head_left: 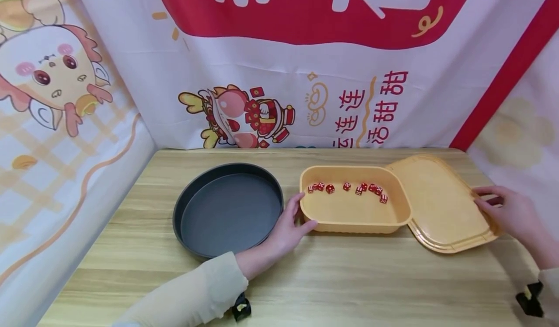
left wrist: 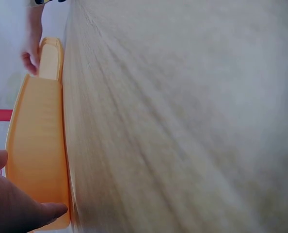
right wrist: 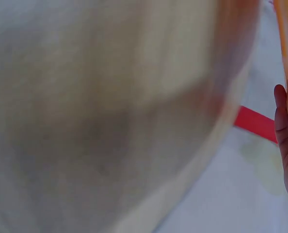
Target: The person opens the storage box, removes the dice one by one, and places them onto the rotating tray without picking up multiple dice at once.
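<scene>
A yellow-orange rectangular plastic container [head_left: 362, 227] stands uncovered on the table, with several small red dice [head_left: 330, 189] scattered inside, mostly along its far side. My left hand [head_left: 286, 227] holds the container's left end, its thumb by the front corner and its fingers at the left rim. In the left wrist view, the thumb [left wrist: 52, 211] lies against the wall. My right hand [head_left: 513, 213] grips the outer edge of a matching lid [head_left: 441, 201], which lies to the container's right and adjoins its right end. The right thumb is hard to make out in the right wrist view.
A round dark grey pan [head_left: 231, 210] sits on the wood-grain table [head_left: 314, 278], left of the container and close to my left forearm. Printed cloth [head_left: 271, 60] hangs behind the table and along its sides.
</scene>
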The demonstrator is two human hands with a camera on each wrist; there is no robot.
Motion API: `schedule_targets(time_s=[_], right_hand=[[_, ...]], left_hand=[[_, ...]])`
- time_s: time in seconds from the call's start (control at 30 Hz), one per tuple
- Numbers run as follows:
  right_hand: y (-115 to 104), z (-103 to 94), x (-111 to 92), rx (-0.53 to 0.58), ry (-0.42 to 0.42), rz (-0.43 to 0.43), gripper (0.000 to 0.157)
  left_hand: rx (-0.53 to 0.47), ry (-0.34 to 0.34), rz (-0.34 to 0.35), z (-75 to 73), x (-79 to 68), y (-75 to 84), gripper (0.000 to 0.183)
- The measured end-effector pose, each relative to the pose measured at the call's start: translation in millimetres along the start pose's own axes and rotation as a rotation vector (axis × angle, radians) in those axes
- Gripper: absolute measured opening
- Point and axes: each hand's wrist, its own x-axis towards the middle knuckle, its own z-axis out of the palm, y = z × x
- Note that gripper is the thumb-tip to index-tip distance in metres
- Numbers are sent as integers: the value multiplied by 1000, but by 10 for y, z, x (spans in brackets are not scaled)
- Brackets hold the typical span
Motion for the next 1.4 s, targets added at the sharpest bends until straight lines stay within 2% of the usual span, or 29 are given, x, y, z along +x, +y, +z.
schedule_targets(time_s=[0.4, 0.53, 0.63, 0.87, 1.03, 1.23, 1.4], right_hand=[[279, 173, -73, 29, -171, -61, 22], [298, 184, -82, 11, -197, -71, 21], [286, 160, -89, 2, -181, -69, 20], [86, 43, -7, -1, -41, -51, 22], [-158, 5, 93, -7, -37, -53, 21], [-434, 52, 187, 45, -29, -146, 20], [-730, 84, 256, 72, -64, -188, 22]], left_hand=[[-24, 4, 12, 9, 14, -8, 70], [-27, 0, 23, 15, 5, 12, 70], [-32, -1, 18, 20, 5, 22, 70], [-40, 7, 2, 15, 3, 32, 70], [-61, 7, 26, 6, 6, 30, 70], [-85, 14, 34, -7, 11, 17, 68], [-74, 6, 45, -28, -5, 14, 70]])
